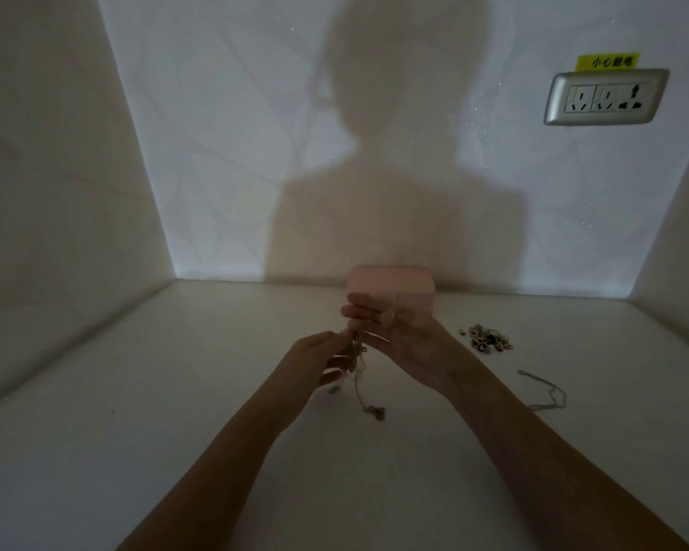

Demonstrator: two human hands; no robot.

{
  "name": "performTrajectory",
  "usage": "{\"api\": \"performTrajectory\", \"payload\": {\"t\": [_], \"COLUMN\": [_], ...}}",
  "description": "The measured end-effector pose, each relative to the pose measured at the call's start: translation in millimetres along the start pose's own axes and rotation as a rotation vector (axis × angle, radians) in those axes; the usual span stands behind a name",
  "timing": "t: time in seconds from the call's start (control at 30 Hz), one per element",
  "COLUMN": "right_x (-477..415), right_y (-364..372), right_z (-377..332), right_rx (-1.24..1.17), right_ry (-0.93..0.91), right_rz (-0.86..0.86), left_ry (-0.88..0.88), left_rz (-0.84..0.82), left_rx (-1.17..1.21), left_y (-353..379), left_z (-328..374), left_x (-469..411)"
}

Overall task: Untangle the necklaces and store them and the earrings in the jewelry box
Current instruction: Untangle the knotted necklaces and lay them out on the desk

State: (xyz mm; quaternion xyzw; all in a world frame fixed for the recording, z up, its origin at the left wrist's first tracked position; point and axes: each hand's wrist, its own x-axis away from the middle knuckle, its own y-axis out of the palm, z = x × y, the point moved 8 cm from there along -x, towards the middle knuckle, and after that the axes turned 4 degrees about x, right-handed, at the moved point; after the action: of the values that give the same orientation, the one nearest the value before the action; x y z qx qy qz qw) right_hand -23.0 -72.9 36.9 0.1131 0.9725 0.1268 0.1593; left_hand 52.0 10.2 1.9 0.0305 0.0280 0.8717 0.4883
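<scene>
- The left hand (pixel 320 357) is raised above the white table (pixel 176 391), and its curled fingers pinch the tangled necklaces (pixel 357 351).
- The right hand (pixel 400 336) faces it, fingers stretched leftward. Its lowest fingertips meet the top of the tangle, but the dim light hides whether they pinch it.
- The tangle hangs down from the hands, its lower end by the tabletop.
- A closed pink jewelry box (pixel 390 281) sits against the back wall, just behind the right hand.
- A small pile of earrings (pixel 486 339) lies to the right of the hands.
- A separate chain (pixel 546 389) lies loose on the table, nearer than the earrings.
- A wall socket (pixel 606 97) with a yellow label (pixel 608 60) is mounted upper right.
</scene>
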Motion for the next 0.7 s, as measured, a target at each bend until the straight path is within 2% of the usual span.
{"api": "performTrajectory", "payload": {"t": [0.13,0.23,0.37,0.43,0.5,0.6,0.63,0.7], "right_x": [-0.2,1.6,3.9,5.2,7.5,11.8,12.7,13.9], "right_y": [4.2,4.9,-3.4,-12.0,-20.0,-30.7,-34.8,-39.5], "right_z": [1.3,0.7,-1.2,1.7,3.7,0.5,-1.7,-5.9], "right_rx": [0.166,0.178,0.147,0.133,0.059,0.01,0.095,0.429], "right_ry": [-0.003,0.011,0.063,0.109,0.148,0.174,0.178,0.199], "right_rz": [0.009,0.025,0.147,0.222,0.294,0.371,0.384,0.384], "left_ry": [0.044,0.101,0.141,0.159,0.18,0.24,0.258,0.286], "left_rz": [-0.016,-0.053,0.088,0.104,0.115,0.178,0.198,0.218], "left_rx": [-0.005,-0.018,-0.074,-0.09,-0.156,-0.381,-0.454,-0.513], "left_y": [0.6,3.6,-7.3,-8.6,-10.2,-18.6,-21.0,-23.4], "left_z": [2.9,7.0,10.8,11.6,12.5,16.2,17.8,22.1], "left_x": [-0.3,0.9,1.8,1.4,1.0,-0.3,-0.1,1.2]}}
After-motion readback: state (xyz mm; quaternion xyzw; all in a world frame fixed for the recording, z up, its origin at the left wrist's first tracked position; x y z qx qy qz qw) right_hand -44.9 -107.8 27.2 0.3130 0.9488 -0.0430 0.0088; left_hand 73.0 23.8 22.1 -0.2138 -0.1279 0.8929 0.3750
